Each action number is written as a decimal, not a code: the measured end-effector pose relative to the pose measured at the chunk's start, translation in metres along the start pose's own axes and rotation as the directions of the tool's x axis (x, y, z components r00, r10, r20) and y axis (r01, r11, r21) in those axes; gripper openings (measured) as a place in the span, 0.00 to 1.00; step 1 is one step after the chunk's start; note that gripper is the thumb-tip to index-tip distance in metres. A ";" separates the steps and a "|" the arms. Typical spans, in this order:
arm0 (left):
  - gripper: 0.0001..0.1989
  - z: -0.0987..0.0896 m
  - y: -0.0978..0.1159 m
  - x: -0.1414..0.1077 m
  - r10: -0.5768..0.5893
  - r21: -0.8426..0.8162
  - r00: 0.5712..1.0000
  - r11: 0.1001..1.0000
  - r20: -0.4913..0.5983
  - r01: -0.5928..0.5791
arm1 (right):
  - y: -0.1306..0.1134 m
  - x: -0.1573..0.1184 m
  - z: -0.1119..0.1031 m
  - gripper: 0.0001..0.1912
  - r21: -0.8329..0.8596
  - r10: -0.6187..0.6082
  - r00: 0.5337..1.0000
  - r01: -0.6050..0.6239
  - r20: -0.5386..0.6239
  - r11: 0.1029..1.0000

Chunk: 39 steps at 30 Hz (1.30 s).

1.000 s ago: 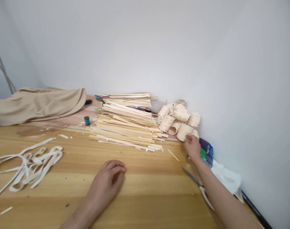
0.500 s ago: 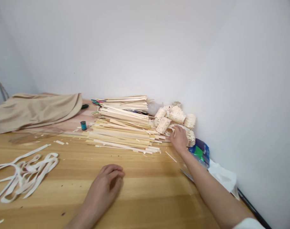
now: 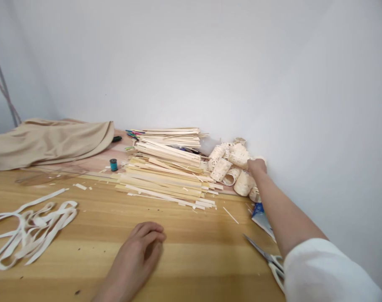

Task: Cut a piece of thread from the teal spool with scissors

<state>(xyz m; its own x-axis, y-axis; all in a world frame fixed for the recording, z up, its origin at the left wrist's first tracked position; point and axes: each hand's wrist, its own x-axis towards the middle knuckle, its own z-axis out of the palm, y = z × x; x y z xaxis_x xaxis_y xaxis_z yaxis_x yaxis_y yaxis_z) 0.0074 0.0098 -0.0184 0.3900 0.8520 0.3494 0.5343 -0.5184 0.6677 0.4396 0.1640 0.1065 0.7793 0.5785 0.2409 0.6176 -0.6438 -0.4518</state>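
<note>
Right hand (image 3: pixel 257 167) reaches onto the birch-bark rolls (image 3: pixel 243 183)

Its fingers (image 3: pixel 256 163) curl over a roll at the bench's (image 3: pixel 191 256) far right corner, grip unclear; the left hand (image 3: pixel 136 251) lies relaxed and empty near the front edge, before the stacked wood strips (image 3: pixel 165 167).

A wooden table (image 3: pixel 191 268) with lots of craft things on it

Thin wood strips (image 3: pixel 165 178) lie in a big pile, with bark rolls (image 3: pixel 237 167), white straps (image 3: pixel 33 235), scissors (image 3: pixel 256 247), a tan cloth (image 3: pixel 46 142) and a small spool (image 3: pixel 113 165).

We've got birch-bark rolls (image 3: pixel 220 170) right of the stacked wooden strips (image 3: pixel 165 176) on the table (image 3: pixel 84 218), scissors (image 3: pixel 263 253) in front of the rolls, spool (image 3: pixel 113 165) behind, looped strapping (image 3: pixel 33 233) left.
</note>
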 end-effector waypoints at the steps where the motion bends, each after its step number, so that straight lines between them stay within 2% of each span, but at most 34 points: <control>1: 0.12 0.000 0.000 0.000 0.004 0.000 1.000 1.000 -0.004 -0.004 | 0.001 0.003 0.002 0.16 0.002 0.004 1.000 -0.004 0.024 1.000; 7: 0.11 0.001 -0.002 0.000 0.000 -0.002 1.000 1.000 -0.009 0.000 | -0.002 0.008 0.011 0.15 0.008 -0.070 0.994 0.070 0.085 0.998; 12: 0.11 0.002 -0.002 0.000 0.002 0.001 1.000 1.000 0.007 -0.002 | -0.008 -0.015 0.007 0.15 -0.055 -0.223 0.972 0.228 0.078 0.972; 18: 0.12 0.003 -0.005 -0.001 0.003 -0.004 1.000 1.000 0.021 -0.003 | -0.005 -0.053 0.001 0.14 -0.179 -0.420 0.906 0.422 0.048 0.889; 21: 0.11 0.006 -0.007 -0.002 0.011 -0.018 1.000 1.000 -0.013 -0.011 | 0.002 -0.062 -0.004 0.15 -0.242 -0.489 0.871 0.484 0.041 0.841; 25: 0.11 0.009 -0.011 -0.003 0.020 -0.026 0.999 0.999 -0.040 -0.021 | 0.016 -0.070 -0.007 0.15 -0.296 -0.604 0.794 0.594 0.070 0.748; 28: 0.11 0.009 -0.011 -0.003 0.025 -0.029 0.999 0.999 -0.043 -0.026 | 0.027 -0.075 -0.005 0.21 -0.328 -0.644 0.761 0.629 0.078 0.704; 31: 0.11 0.008 -0.011 -0.002 0.025 -0.026 0.999 0.999 -0.042 -0.026 | 0.039 -0.078 -0.001 0.26 -0.359 -0.628 0.776 0.603 0.055 0.712; 34: 0.11 0.007 -0.010 -0.002 0.020 -0.024 0.999 1.000 -0.036 -0.021 | 0.049 -0.077 0.002 0.30 -0.375 -0.585 0.811 0.548 0.018 0.748; 39: 0.11 0.005 -0.009 -0.002 0.020 -0.026 0.999 0.999 -0.029 -0.021 | 0.055 -0.071 0.002 0.24 -0.371 -0.504 0.864 0.469 0.003 0.801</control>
<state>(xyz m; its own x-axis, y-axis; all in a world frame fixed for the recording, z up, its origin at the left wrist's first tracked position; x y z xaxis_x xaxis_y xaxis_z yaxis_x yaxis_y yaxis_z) 0.0061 0.0124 -0.0285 0.3792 0.8430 0.3815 0.5063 -0.5341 0.6771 0.4180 0.0889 0.0625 0.3616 0.8255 0.4335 0.8997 -0.4308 0.0698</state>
